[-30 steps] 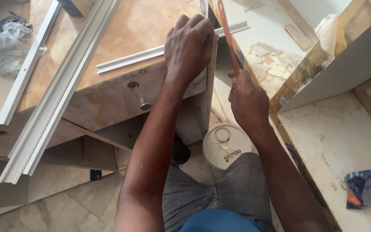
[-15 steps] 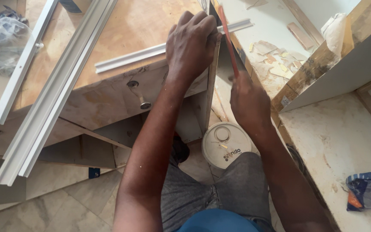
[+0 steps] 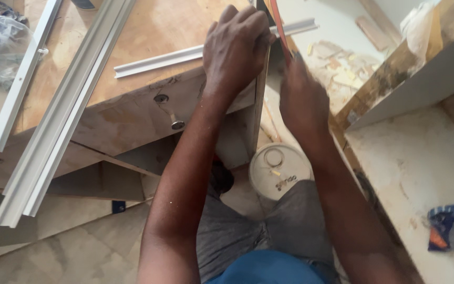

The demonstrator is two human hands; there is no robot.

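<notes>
My left hand [image 3: 236, 44] still presses the short rail [image 3: 185, 54] flat at the bench [image 3: 148, 31] edge near top centre, while my right hand's [image 3: 301, 100] grip, closed on what looks like a saw [image 3: 278, 23], has drawn slightly back.

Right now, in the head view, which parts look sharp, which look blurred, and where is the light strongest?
Head view: the left hand pressing the short aluminium strip is fairly sharp; the right hand and the red-handled saw look slightly smeared; daylight is strongest on the pale floor at upper right; the forearms and the white bucket lid sit in softer shade.
</notes>
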